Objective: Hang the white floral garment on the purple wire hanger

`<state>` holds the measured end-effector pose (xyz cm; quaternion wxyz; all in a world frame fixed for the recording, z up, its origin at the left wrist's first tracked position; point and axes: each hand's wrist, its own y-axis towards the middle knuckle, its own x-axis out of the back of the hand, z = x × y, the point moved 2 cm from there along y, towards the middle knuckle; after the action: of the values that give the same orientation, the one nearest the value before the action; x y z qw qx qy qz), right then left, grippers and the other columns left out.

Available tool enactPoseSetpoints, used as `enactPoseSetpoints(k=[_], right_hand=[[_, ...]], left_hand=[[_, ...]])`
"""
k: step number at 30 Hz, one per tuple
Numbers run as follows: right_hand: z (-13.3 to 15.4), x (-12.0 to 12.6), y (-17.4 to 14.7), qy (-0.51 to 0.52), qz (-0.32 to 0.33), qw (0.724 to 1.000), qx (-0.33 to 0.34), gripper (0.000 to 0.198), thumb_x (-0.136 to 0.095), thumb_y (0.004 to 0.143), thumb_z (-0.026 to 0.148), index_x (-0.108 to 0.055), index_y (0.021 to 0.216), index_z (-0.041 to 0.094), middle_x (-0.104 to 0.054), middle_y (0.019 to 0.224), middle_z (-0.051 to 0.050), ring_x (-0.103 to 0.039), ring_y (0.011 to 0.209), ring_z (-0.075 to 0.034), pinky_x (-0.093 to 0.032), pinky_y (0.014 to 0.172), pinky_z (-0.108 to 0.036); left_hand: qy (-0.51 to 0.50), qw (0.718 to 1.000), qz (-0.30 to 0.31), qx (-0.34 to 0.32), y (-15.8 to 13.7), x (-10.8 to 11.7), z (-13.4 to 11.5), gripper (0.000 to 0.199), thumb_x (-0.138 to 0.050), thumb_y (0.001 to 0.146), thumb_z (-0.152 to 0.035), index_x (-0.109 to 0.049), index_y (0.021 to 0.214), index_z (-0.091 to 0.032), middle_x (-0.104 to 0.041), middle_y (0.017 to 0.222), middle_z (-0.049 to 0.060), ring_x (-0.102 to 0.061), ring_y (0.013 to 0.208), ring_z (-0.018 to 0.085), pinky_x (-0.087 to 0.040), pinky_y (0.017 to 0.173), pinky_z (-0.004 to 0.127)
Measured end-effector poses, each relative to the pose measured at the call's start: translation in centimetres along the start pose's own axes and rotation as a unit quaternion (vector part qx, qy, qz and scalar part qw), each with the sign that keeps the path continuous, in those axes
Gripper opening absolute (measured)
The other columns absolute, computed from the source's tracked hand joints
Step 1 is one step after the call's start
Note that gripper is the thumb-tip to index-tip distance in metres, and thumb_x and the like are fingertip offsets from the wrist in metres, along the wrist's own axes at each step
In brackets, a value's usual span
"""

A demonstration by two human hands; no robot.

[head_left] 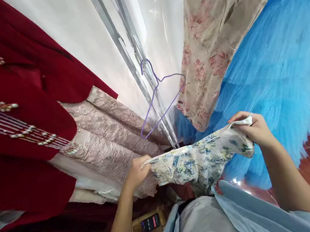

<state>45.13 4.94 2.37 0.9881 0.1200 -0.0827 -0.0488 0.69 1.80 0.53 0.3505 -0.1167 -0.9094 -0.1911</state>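
Observation:
A white floral dress (pixel 201 159) with blue and yellow flowers is stretched by its upper edge between my two hands. Closed on the edge's left end is my left hand (pixel 138 170). My right hand (pixel 254 129) pinches the opposite end, where a bit of white edging sticks up past the fingers. The cloth hangs down in folds in front of my body, so its lower part is partly hidden. Just beyond it, a purple wire hanger (pixel 161 98) hangs by its hook on a metal rail and carries nothing.
Metal rails (pixel 133 56) run before a white wall. Dark red dresses (pixel 15 96) and a pink textured dress (pixel 112 127) hang at left. To the right hang a beige floral dress (pixel 202 44) and a blue ruffled dress (pixel 276 76). A phone (pixel 150 223) lies below on a wooden surface.

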Motion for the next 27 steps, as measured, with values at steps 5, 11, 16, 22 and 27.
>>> enactPoseSetpoints(k=[5,11,16,22,27], right_hand=[[-0.2,-1.1,0.5,0.028,-0.016,0.999,-0.008,0.008,-0.075,0.07,0.026,-0.075,0.076,0.02,-0.07,0.067,-0.001,-0.058,0.055,-0.014,-0.044,0.048,-0.023],[-0.7,-2.3,1.4,0.074,-0.072,0.995,-0.016,0.009,-0.076,0.07,0.026,-0.074,0.078,0.021,-0.07,0.072,-0.002,-0.058,0.057,-0.014,-0.044,0.049,-0.023],[-2.1,-2.5,0.8,0.094,-0.079,0.991,-0.048,0.011,-0.077,0.07,0.029,-0.074,0.077,0.02,-0.069,0.069,-0.001,-0.058,0.055,-0.013,-0.043,0.05,-0.022],[-3.8,-2.1,-0.6,0.094,-0.055,0.992,-0.062,0.012,-0.077,0.07,0.029,-0.075,0.077,0.02,-0.07,0.071,-0.002,-0.059,0.058,-0.013,-0.043,0.052,-0.022],[-4.3,-1.6,-0.6,0.09,-0.047,0.993,-0.067,0.013,-0.075,0.071,0.03,-0.074,0.078,0.019,-0.069,0.07,-0.002,-0.059,0.057,-0.014,-0.044,0.051,-0.023]], left_hand=[[-0.241,0.934,-0.242,-0.103,2.8,4.7,-1.9,0.012,-0.068,0.081,-0.029,-0.072,0.075,-0.018,-0.067,0.073,0.003,-0.066,0.079,0.02,-0.056,0.086,0.037],[-0.486,0.861,-0.136,-0.058,10.3,3.8,-5.6,0.023,-0.08,0.08,-0.037,-0.067,0.078,-0.018,-0.06,0.12,0.008,-0.058,0.122,0.033,-0.058,0.096,0.053],[-0.593,0.803,-0.041,-0.041,11.6,1.3,-6.7,0.027,-0.082,0.076,-0.026,-0.059,0.067,-0.017,-0.061,0.125,0.006,-0.056,0.127,0.038,-0.057,0.093,0.058],[-0.57,0.819,-0.025,-0.065,11.5,-0.2,-7.1,0.032,-0.087,0.072,-0.037,-0.063,0.061,-0.019,-0.066,0.111,0.011,-0.065,0.112,0.037,-0.054,0.098,0.058],[-0.497,0.856,-0.12,-0.076,11.3,-0.4,-7.7,0.023,-0.079,0.081,-0.038,-0.07,0.072,-0.019,-0.069,0.09,0.006,-0.068,0.071,0.017,-0.06,0.084,0.038]])
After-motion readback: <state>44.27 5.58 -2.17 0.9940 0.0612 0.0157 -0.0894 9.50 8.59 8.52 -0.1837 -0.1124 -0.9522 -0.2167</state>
